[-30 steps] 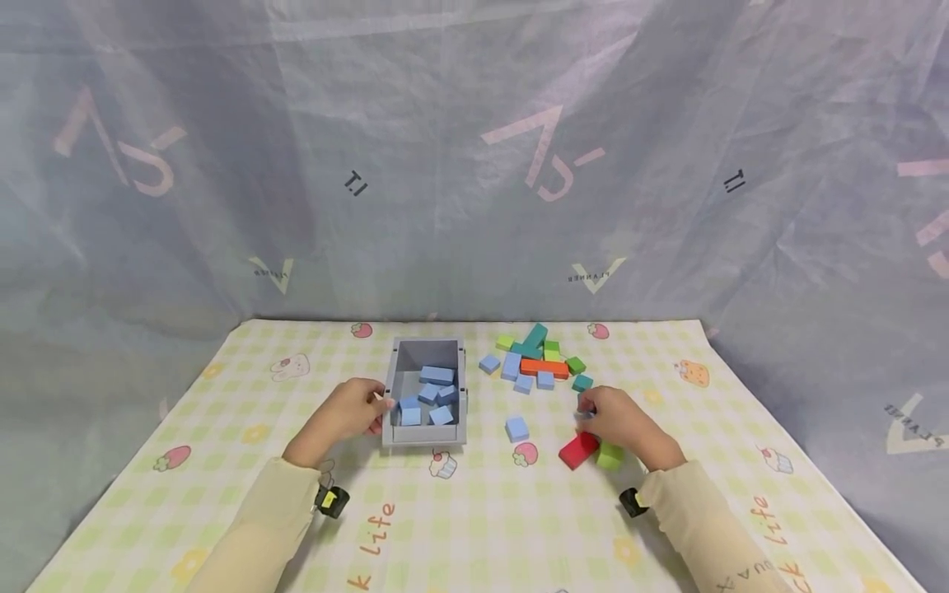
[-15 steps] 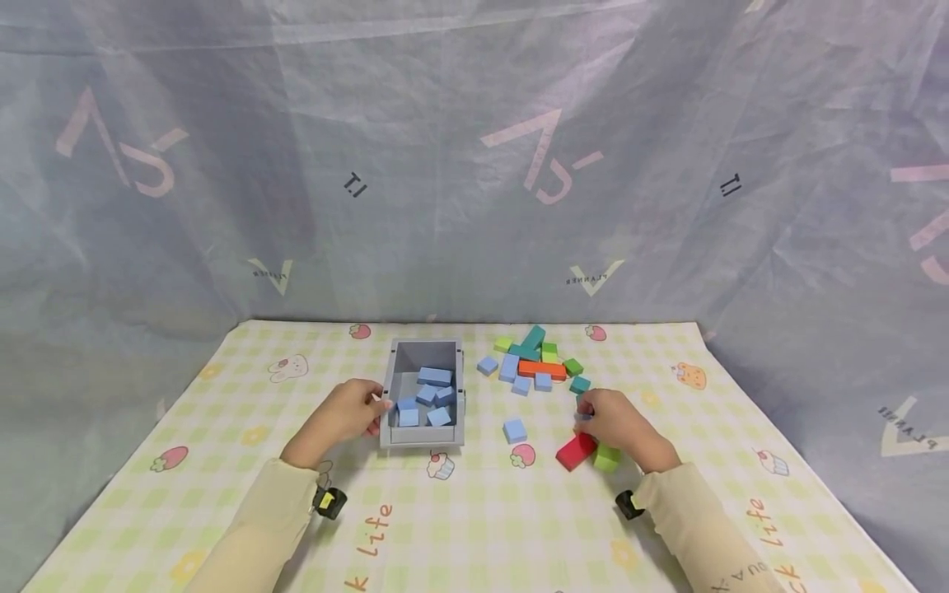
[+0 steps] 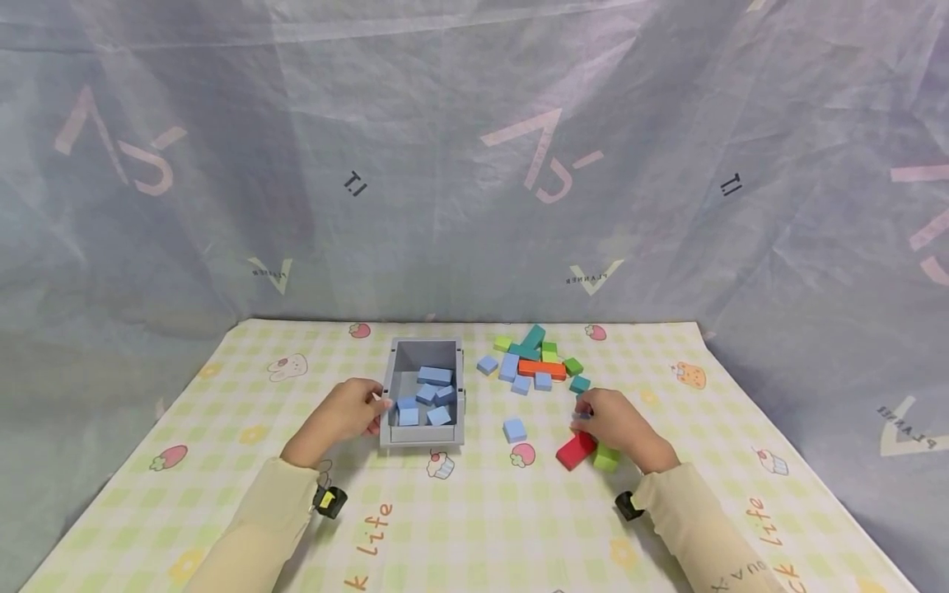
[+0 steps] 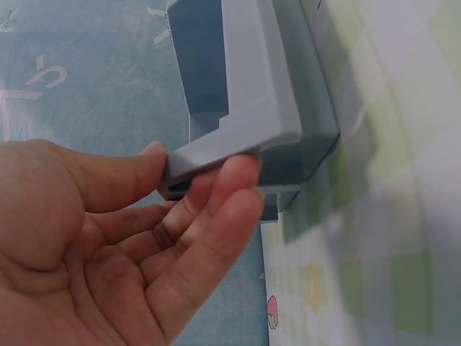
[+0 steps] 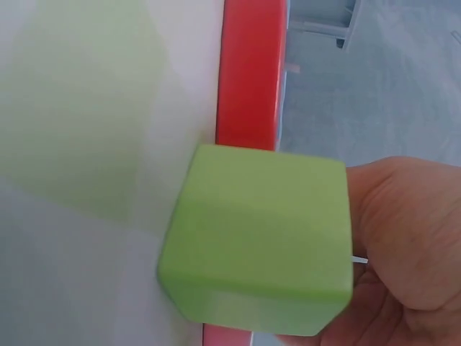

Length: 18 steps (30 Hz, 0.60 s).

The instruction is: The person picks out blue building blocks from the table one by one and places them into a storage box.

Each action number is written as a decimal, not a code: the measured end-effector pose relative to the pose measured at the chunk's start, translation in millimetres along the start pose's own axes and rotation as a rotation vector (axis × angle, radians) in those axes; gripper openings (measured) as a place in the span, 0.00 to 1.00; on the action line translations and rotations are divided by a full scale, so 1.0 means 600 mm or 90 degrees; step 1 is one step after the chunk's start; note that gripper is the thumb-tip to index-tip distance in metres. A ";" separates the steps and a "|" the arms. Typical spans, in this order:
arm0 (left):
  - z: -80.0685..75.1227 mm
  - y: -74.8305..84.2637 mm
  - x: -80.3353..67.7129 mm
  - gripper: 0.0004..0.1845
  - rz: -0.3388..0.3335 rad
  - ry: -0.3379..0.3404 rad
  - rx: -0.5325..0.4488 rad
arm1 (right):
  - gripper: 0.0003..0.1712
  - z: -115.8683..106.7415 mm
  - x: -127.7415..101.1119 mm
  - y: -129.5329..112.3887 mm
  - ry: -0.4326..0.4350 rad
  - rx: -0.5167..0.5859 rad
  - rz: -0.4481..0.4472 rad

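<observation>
A grey open box (image 3: pixel 458 432) stands left of the table's middle, with several light blue blocks (image 3: pixel 435 375) inside. My left hand (image 3: pixel 354 409) pinches the rim at its near left side, thumb on top and fingers curled beneath, as the left wrist view shows. Over on the right, my right hand (image 3: pixel 615 418) is low over the table, fingers and thumb around a blue block that is almost wholly hidden. Just in front of that hand lie a red block (image 3: pixel 576 451) and a lime green block (image 3: pixel 605 458). The green one (image 5: pixel 259 231) covers much of the right wrist view, hiding the fingertips.
A loose cluster with an orange-red bar (image 3: pixel 542 370), a long teal block (image 3: pixel 533 337) and several green and blue blocks lies at the back, right of the box. One light blue block (image 3: pixel 515 430) sits alone between the box and the red block. A checked cloth (image 3: pixel 474 527) covers the table.
My right hand shifts very slightly, and the blue visible between its fingers earlier is now nearly hidden. The left hand keeps its grip on the box, which stays put.
</observation>
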<state>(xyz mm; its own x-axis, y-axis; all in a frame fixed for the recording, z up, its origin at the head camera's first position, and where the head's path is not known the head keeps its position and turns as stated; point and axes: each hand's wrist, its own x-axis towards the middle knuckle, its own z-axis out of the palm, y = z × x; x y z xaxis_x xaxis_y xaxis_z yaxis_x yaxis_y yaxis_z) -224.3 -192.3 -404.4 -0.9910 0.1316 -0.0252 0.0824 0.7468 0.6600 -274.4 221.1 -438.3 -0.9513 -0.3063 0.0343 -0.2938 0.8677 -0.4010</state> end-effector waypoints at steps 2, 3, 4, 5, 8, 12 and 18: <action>0.000 0.000 -0.001 0.21 0.002 -0.001 0.001 | 0.06 0.001 0.000 0.001 0.003 0.001 -0.007; 0.000 0.000 -0.001 0.21 0.002 -0.001 0.001 | 0.07 0.002 0.000 0.001 0.004 0.003 -0.008; 0.000 -0.001 0.000 0.21 0.003 -0.001 0.000 | 0.07 0.002 0.000 0.000 0.004 0.005 -0.011; 0.000 -0.001 0.000 0.21 0.005 -0.001 0.000 | 0.08 0.003 0.001 -0.001 0.005 0.007 -0.012; -0.001 -0.002 0.000 0.22 0.006 -0.001 -0.001 | 0.08 0.005 0.000 -0.009 0.004 0.014 -0.019; -0.001 -0.001 0.000 0.22 0.005 0.000 -0.004 | 0.08 0.008 -0.003 -0.029 0.012 0.027 -0.038; -0.002 -0.001 0.000 0.22 0.007 0.001 -0.001 | 0.10 0.009 -0.005 -0.056 0.026 0.031 -0.087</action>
<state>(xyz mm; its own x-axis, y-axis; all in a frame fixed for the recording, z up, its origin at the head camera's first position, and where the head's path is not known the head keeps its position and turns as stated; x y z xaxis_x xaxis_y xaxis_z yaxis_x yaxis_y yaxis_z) -224.8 -193.5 -404.0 -0.9901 0.1395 -0.0166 0.0937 0.7440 0.6616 -261.0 190.8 -429.8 -0.9058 -0.4036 0.1291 -0.4176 0.7980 -0.4344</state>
